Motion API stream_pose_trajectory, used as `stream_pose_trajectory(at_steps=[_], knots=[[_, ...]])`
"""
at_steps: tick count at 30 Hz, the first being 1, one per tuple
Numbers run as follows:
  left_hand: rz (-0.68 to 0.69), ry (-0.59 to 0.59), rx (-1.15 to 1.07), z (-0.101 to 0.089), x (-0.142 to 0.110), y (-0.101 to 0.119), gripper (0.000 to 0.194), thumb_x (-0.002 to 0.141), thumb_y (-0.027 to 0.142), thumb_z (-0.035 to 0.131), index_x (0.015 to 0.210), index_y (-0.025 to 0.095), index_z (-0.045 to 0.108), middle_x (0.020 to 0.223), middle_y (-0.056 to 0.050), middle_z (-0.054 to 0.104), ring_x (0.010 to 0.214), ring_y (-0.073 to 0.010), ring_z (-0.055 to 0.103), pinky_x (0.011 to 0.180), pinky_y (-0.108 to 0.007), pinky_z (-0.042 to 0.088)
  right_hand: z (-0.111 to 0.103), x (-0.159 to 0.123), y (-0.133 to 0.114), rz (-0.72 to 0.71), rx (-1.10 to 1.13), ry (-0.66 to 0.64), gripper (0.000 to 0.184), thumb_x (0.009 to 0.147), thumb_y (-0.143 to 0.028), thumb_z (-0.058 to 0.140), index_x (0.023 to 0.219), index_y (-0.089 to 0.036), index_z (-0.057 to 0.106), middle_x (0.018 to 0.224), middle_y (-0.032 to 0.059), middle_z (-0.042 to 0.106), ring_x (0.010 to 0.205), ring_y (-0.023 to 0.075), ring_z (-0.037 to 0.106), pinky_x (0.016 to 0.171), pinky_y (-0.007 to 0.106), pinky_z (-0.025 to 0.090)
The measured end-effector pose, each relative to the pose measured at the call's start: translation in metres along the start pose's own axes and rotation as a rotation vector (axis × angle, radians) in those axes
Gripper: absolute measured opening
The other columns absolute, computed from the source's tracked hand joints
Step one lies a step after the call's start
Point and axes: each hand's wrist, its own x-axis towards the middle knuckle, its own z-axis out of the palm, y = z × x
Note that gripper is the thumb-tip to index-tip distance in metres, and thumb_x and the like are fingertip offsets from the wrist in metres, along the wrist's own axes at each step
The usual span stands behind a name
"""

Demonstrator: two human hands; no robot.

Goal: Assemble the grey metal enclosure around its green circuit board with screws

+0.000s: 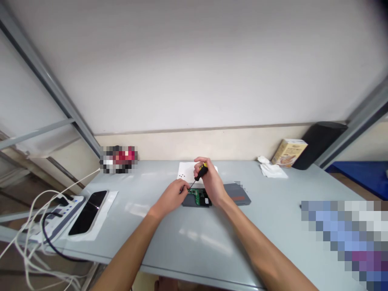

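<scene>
A small green circuit board (198,196) lies in a dark grey case (194,202) at the middle of the pale table (188,238). My right hand (212,184) is closed round a black and yellow screwdriver (200,172), whose tip points down at the board's left end. My left hand (173,195) rests at the board's left side, fingers pinched near the screwdriver tip; what they hold is too small to see. A grey cover with an orange stripe (238,195) lies just right of the case. A white paper (186,170) with tiny dark specks lies behind the hands.
A phone (87,212) lies on white paper at the left, beside a power strip (62,212) with white and black cables. Crumpled tissues (273,169), a small carton (287,152) and a black cylinder (318,143) stand at the back right by the wall.
</scene>
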Motion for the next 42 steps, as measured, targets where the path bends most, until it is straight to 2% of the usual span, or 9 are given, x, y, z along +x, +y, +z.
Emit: stream_pose_trajectory(at_steps=[6, 13, 18, 23, 28, 32, 35, 38, 42], knots=[[0.013, -0.007, -0.004, -0.001, -0.001, 0.002, 0.016, 0.093, 0.016, 0.046, 0.089, 0.020, 0.062, 0.088, -0.002, 0.063, 0.083, -0.0186, 0.060, 0.077, -0.029, 0.045, -0.006, 0.000, 0.001, 0.020, -0.082, -0.013, 0.033, 0.094, -0.056, 0.063, 0.091, -0.023, 0.068, 0.082, 0.0008, 0.057, 0.077, 0.0173, 0.055, 0.076, 0.031, 0.046], [0.039, -0.014, -0.020, 0.000, 0.001, -0.001, 0.018, 0.093, 0.015, 0.047, 0.090, 0.019, 0.065, 0.094, -0.004, 0.066, 0.086, -0.0185, 0.060, 0.080, -0.030, 0.046, -0.007, -0.002, -0.005, 0.050, 0.029, -0.038, 0.046, 0.080, -0.057, 0.081, 0.079, -0.024, 0.049, 0.091, 0.0016, 0.070, 0.080, 0.0169, 0.064, 0.078, 0.031, 0.048], [0.055, -0.013, -0.010, -0.002, 0.002, 0.003, 0.020, 0.092, 0.014, 0.047, 0.087, 0.019, 0.065, 0.093, -0.004, 0.067, 0.087, -0.0194, 0.061, 0.083, -0.030, 0.047, -0.004, -0.004, -0.006, 0.047, -0.053, -0.118, 0.040, 0.086, -0.062, 0.073, 0.089, -0.025, 0.056, 0.062, -0.0049, 0.055, 0.062, 0.0143, 0.051, 0.067, 0.029, 0.042], [0.050, -0.029, -0.009, -0.003, 0.001, 0.005, 0.021, 0.094, 0.015, 0.045, 0.086, 0.020, 0.063, 0.093, -0.003, 0.065, 0.087, -0.0188, 0.060, 0.080, -0.030, 0.046, 0.000, -0.004, -0.011, 0.091, 0.075, -0.160, 0.049, 0.095, -0.067, 0.055, 0.117, -0.026, 0.072, 0.084, 0.0013, 0.056, 0.077, 0.0179, 0.054, 0.076, 0.033, 0.045], [0.041, 0.005, -0.015, 0.000, 0.000, -0.001, 0.016, 0.094, 0.015, 0.047, 0.093, 0.020, 0.062, 0.091, -0.002, 0.065, 0.084, -0.0183, 0.059, 0.079, -0.029, 0.046, -0.002, -0.003, -0.009, 0.078, -0.002, -0.100, 0.032, 0.085, -0.056, 0.075, 0.092, -0.025, 0.072, 0.087, 0.0007, 0.059, 0.079, 0.0169, 0.053, 0.078, 0.031, 0.043], [0.045, 0.004, -0.009, 0.000, 0.000, -0.002, 0.016, 0.095, 0.015, 0.047, 0.090, 0.020, 0.061, 0.088, -0.002, 0.063, 0.083, -0.0183, 0.059, 0.078, -0.030, 0.046, -0.004, -0.001, -0.006, 0.079, 0.066, -0.033, 0.041, 0.075, -0.051, 0.086, 0.080, -0.024, 0.056, 0.099, 0.0004, 0.064, 0.082, 0.0156, 0.059, 0.079, 0.030, 0.044], [0.051, 0.003, -0.005, 0.000, 0.001, -0.001, 0.017, 0.094, 0.014, 0.048, 0.089, 0.019, 0.063, 0.090, -0.003, 0.064, 0.083, -0.0184, 0.059, 0.078, -0.029, 0.046, -0.006, 0.000, -0.004, 0.102, 0.058, -0.029, 0.047, 0.079, -0.055, 0.082, 0.078, -0.024, 0.046, 0.081, -0.0020, 0.062, 0.078, 0.0160, 0.060, 0.076, 0.029, 0.043], [0.054, 0.004, -0.001, 0.000, 0.002, -0.002, 0.018, 0.093, 0.014, 0.049, 0.090, 0.019, 0.065, 0.092, -0.003, 0.065, 0.083, -0.0183, 0.060, 0.076, -0.029, 0.046, -0.007, -0.001, -0.003, 0.089, -0.024, -0.047, 0.042, 0.087, -0.062, 0.071, 0.084, -0.025, 0.051, 0.063, -0.0059, 0.049, 0.063, 0.0145, 0.050, 0.065, 0.028, 0.038], [0.051, 0.006, 0.000, 0.000, 0.002, -0.003, 0.020, 0.094, 0.014, 0.048, 0.091, 0.020, 0.067, 0.092, -0.003, 0.065, 0.082, -0.0182, 0.060, 0.076, -0.029, 0.046, -0.006, -0.001, -0.007, 0.096, 0.097, -0.041, 0.042, 0.092, -0.066, 0.058, 0.108, -0.028, 0.064, 0.076, -0.0025, 0.050, 0.068, 0.0166, 0.050, 0.068, 0.031, 0.042]])
